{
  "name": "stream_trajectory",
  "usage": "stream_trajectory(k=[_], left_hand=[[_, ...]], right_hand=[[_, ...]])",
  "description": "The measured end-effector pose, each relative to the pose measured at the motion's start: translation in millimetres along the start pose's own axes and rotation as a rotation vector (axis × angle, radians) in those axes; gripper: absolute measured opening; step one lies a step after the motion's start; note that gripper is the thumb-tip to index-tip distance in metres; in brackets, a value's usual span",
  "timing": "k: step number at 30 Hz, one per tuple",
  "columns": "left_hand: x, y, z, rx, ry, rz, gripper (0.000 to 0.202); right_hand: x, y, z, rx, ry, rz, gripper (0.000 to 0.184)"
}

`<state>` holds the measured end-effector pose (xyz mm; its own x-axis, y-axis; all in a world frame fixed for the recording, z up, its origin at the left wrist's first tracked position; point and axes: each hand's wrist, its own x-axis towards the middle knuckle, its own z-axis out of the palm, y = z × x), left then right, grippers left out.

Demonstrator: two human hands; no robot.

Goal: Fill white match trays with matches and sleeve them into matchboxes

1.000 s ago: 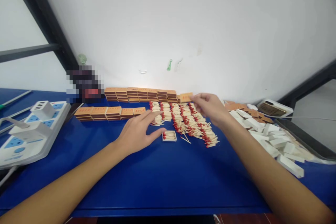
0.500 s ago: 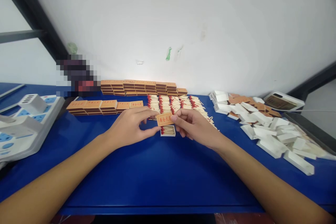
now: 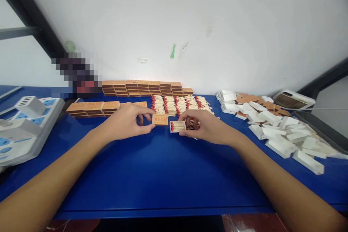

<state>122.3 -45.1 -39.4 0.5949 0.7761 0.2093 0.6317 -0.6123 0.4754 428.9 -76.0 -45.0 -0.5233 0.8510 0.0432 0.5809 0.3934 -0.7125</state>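
Observation:
My left hand (image 3: pixel 133 121) pinches the left end of an orange matchbox sleeve (image 3: pixel 160 119) with red lettering. Facing it across a small gap is a white matchbox tray (image 3: pixel 178 127), filled with red-headed matches, and my right hand (image 3: pixel 206 127) grips its right end between thumb and finger. Tray and sleeve are apart, both low over the blue table. Behind them lie rows of loose matches (image 3: pixel 170 106), several bundles side by side. Some matches also show beneath my right palm, partly hidden by the fingers.
Stacked matchboxes (image 3: pixel 141 86) line the wall, with a shorter row (image 3: pixel 92 108) in front at left. White trays (image 3: pixel 274 127) and orange sleeves (image 3: pixel 247 98) are heaped at right, beside a phone-like white object (image 3: pixel 293 100). A power strip (image 3: pixel 40 130) stands at far left.
The sleeve has passed from my right hand to my left and moved slightly left. My right hand has taken hold of the filled tray, which now sits a little higher in view.

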Motion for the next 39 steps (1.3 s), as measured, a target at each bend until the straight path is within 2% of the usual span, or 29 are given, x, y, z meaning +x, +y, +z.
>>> stream_trajectory(k=[3,5,14,21,25,29,35,39], left_hand=[[0.1,-1.7,3.9,-0.074,-0.018,-0.015,0.039],[0.3,-1.9,6.1,-0.136,-0.028,-0.017,0.042],[2.0,1.1,5.0,-0.262,-0.049,-0.031,0.044],[3.2,2.9,6.0,-0.263,0.009,-0.043,0.039],[3.6,4.1,5.9,-0.344,-0.002,-0.063,0.037],[3.2,4.6,7.9,-0.440,0.011,-0.111,0.031],[2.9,11.1,7.8,-0.684,0.008,-0.128,0.051],[1.2,17.1,9.1,-0.582,0.121,-0.117,0.062]], right_hand=[[1.6,3.1,-4.0,0.251,-0.043,0.063,0.034],[2.5,4.1,-4.6,0.321,-0.053,0.063,0.038],[1.8,4.9,-6.9,0.350,0.034,0.069,0.049],[4.8,6.9,3.2,0.352,0.226,0.036,0.056],[6.5,8.4,7.9,0.289,0.333,-0.002,0.055],[6.4,4.9,12.5,0.309,0.344,-0.009,0.055],[5.1,-0.9,14.6,0.318,0.404,0.012,0.057],[4.9,-2.1,13.8,0.304,0.451,0.024,0.055]])
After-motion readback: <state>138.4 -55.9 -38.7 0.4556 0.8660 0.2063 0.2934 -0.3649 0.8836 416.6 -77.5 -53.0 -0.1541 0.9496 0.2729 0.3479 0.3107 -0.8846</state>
